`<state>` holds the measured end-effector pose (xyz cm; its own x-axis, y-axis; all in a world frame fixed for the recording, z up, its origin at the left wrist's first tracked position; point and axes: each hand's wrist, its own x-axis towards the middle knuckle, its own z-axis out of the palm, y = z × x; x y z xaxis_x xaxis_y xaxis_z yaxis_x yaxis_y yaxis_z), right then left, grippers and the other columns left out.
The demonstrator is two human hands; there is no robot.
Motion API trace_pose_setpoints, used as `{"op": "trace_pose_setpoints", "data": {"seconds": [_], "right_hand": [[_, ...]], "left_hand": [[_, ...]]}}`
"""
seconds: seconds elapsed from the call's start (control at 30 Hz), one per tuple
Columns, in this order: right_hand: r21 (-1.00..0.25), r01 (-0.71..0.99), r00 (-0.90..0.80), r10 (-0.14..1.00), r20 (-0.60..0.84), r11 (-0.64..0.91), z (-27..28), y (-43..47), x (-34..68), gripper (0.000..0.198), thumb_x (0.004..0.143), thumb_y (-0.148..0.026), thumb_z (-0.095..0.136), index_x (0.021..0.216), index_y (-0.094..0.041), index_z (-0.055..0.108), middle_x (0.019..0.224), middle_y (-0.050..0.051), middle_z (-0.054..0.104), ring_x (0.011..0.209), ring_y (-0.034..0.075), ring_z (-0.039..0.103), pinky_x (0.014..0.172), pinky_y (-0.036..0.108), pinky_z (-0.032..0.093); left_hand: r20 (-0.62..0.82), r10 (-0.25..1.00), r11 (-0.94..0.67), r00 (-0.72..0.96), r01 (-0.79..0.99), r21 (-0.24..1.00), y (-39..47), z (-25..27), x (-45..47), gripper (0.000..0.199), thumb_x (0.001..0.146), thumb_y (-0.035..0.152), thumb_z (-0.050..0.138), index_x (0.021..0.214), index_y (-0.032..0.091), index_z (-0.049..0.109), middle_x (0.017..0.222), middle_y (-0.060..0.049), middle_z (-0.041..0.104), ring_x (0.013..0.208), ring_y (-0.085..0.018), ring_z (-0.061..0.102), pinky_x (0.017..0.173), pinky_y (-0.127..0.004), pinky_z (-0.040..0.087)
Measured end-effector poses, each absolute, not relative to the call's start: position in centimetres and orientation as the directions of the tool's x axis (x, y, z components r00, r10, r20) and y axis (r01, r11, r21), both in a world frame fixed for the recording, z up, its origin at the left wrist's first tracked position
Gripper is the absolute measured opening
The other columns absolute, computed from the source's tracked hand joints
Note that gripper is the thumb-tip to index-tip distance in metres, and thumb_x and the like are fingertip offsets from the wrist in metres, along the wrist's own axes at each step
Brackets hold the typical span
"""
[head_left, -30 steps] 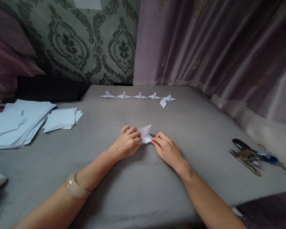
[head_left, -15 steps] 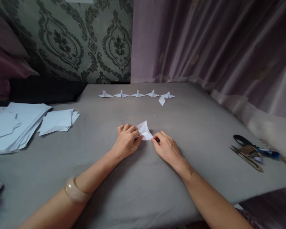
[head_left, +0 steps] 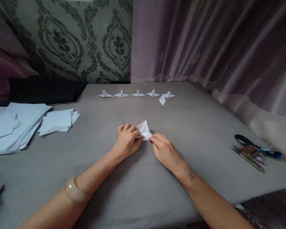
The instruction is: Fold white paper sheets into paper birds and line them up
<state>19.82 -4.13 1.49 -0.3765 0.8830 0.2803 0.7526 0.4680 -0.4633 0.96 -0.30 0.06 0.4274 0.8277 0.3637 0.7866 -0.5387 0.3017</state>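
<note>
A small folded sheet of white paper [head_left: 144, 128] with creases lies on the grey cloth in the middle, one corner pointing away from me. My left hand [head_left: 128, 137] is closed on its left side, thumb and fingers pinching the edge. At the lower right corner, my right hand [head_left: 164, 147] has its fingertips pressed together on the paper. The fingers cover parts of both lower edges. Beyond the hands stand several folded paper birds [head_left: 138, 93] in a row, and one kite-shaped folded paper piece [head_left: 162, 100] rests against the rightmost.
Stacks of white paper [head_left: 38, 109] and smaller cut sheets [head_left: 58, 120] lie at the left, near a black cloth [head_left: 45, 90]. On the right are thread snips [head_left: 249, 159] and a blue-and-black handled tool [head_left: 269, 152]. A tiny white scrap [head_left: 156, 115] sits ahead of the paper.
My right hand has shifted slightly left along the paper's lower right corner, its fingers now straighter and flatter. The left hand and the paper stay in place.
</note>
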Motion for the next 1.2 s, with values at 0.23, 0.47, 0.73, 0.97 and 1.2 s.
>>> {"op": "trace_pose_setpoints", "data": {"seconds": [0.23,0.47,0.73,0.97,1.2], "right_hand": [[-0.335,0.824,-0.422,0.889,0.176,0.457,1.9,-4.8,19.5,0.033,0.087,-0.003,0.039,0.106,-0.018,0.062,0.099,0.009,0.058,0.091,0.020,0.052,0.084,0.034,0.049],[-0.304,0.827,-0.447,0.881,0.154,0.473,1.9,-4.8,19.6,0.038,0.089,-0.005,0.035,0.118,-0.015,0.058,0.100,0.010,0.056,0.090,0.021,0.049,0.077,0.033,0.049],[-0.298,0.816,-0.481,0.867,0.126,0.496,1.6,-4.5,19.7,0.045,0.087,-0.004,0.035,0.125,-0.018,0.055,0.107,0.010,0.053,0.094,0.021,0.047,0.082,0.034,0.047],[-0.379,0.793,-0.477,0.873,0.100,0.476,2.0,-4.3,20.1,0.044,0.084,-0.002,0.037,0.119,-0.020,0.058,0.106,0.010,0.053,0.095,0.020,0.048,0.084,0.035,0.047],[-0.441,0.767,-0.441,0.882,0.164,0.465,1.6,-4.3,20.3,0.042,0.084,-0.002,0.038,0.118,-0.018,0.054,0.105,0.009,0.054,0.094,0.020,0.049,0.085,0.035,0.047]], "left_hand": [[0.421,0.782,-0.603,0.459,0.728,0.326,-0.1,0.1,-0.3,0.020,0.075,0.032,0.067,0.089,0.021,0.056,0.117,-0.008,0.057,0.106,-0.027,0.046,0.090,-0.043,0.032],[0.370,0.921,-0.304,0.124,0.823,0.479,0.1,-0.2,-0.8,0.045,0.067,0.025,0.068,0.105,0.016,0.044,0.102,-0.010,0.053,0.086,-0.022,0.054,0.075,-0.036,0.044],[0.208,0.960,-0.281,0.190,0.657,0.699,-0.5,1.0,0.2,0.005,0.077,0.016,0.054,0.080,0.020,0.053,0.073,0.002,0.059,0.062,-0.012,0.055,0.059,-0.024,0.043],[0.253,0.880,-0.465,0.401,0.622,0.630,-0.8,0.3,0.2,0.010,0.083,0.020,0.051,0.089,0.021,0.059,0.087,-0.003,0.062,0.077,-0.015,0.059,0.068,-0.027,0.047],[0.576,0.742,-0.604,0.342,0.715,0.353,-2.0,1.8,0.5,0.041,0.075,0.022,0.060,0.114,0.017,0.049,0.115,-0.013,0.056,0.108,-0.027,0.048,0.091,-0.044,0.038]]}}
